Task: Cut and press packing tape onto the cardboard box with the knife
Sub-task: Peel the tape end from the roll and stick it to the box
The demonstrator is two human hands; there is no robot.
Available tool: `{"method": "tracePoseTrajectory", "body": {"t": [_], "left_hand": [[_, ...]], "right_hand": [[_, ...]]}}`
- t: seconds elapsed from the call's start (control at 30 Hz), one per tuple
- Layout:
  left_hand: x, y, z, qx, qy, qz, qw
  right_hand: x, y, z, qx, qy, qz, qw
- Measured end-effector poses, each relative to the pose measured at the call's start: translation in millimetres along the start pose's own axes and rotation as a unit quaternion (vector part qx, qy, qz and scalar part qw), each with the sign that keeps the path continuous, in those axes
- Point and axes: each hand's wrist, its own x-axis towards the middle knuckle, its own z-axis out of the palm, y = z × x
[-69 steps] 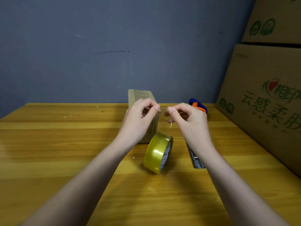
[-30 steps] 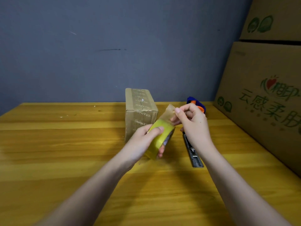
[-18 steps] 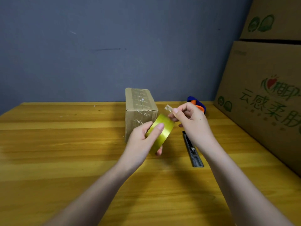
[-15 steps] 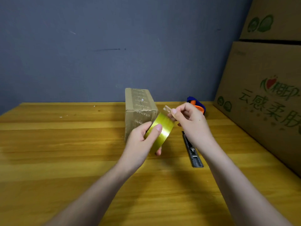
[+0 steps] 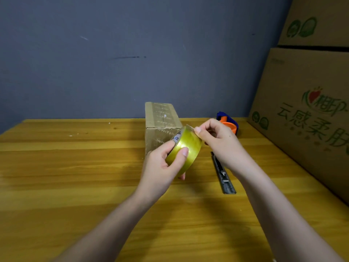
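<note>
My left hand (image 5: 161, 167) grips a yellowish roll of packing tape (image 5: 186, 148), held above the wooden table (image 5: 66, 167) in front of a small cardboard box (image 5: 160, 121). The box stands upright with tape strips across its top. My right hand (image 5: 220, 140) pinches the loose tape end (image 5: 189, 127) at the top of the roll between thumb and forefinger. A grey metal utility knife (image 5: 222, 176) lies flat on the table under my right wrist, its far end hidden by the hand.
A blue and orange tape dispenser (image 5: 228, 122) sits behind my right hand near the wall. Large printed cardboard cartons (image 5: 306, 114) are stacked along the table's right edge. A grey wall (image 5: 132, 53) closes off the back.
My left hand picked the roll up from the table and tilted it. My right hand moved from pulling a strip to pinching the tape end at the roll's top.
</note>
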Motion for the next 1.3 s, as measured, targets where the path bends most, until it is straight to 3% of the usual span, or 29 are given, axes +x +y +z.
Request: {"method": "tracePoseTrajectory", "body": {"t": [0.17, 0.3, 0.4, 0.57, 0.7, 0.8, 1.03, 1.1, 1.17, 1.3], "left_hand": [[-1, 0, 0, -0.005, -0.005, 0.002, 1.000], [-1, -3, 0, 0.005, -0.013, 0.008, 1.000], [-4, -6, 0, 0.005, -0.019, -0.003, 1.000], [-1, -6, -1, 0.001, -0.031, -0.005, 0.999], [1, -5, -5, -0.019, -0.051, -0.007, 0.998], [1, -3, -4, -0.036, -0.066, -0.002, 0.997], [2, -7, -4, 0.002, -0.118, -0.027, 0.993], [5, -7, -4, 0.009, -0.156, -0.060, 0.986], [8, -3, -1, -0.027, -0.182, -0.116, 0.976], [15, 4, 11, -0.098, -0.131, -0.252, 0.954]], "right_hand": [[2, 5, -3, 0.160, -0.057, 0.113, 0.979], [2, 17, -1, 0.373, -0.152, 0.232, 0.885], [3, 20, 2, 0.409, -0.153, 0.263, 0.860], [0, 25, 8, 0.343, -0.095, 0.219, 0.908], [-5, 17, 7, 0.253, -0.173, 0.139, 0.942], [-8, 13, 9, 0.230, -0.206, 0.122, 0.943], [-5, 18, 22, 0.315, -0.130, 0.188, 0.921], [-7, 19, 22, 0.318, -0.121, 0.187, 0.922], [-9, 21, 27, 0.252, -0.093, 0.148, 0.952], [-15, 18, 45, 0.163, -0.040, 0.083, 0.982]]}}
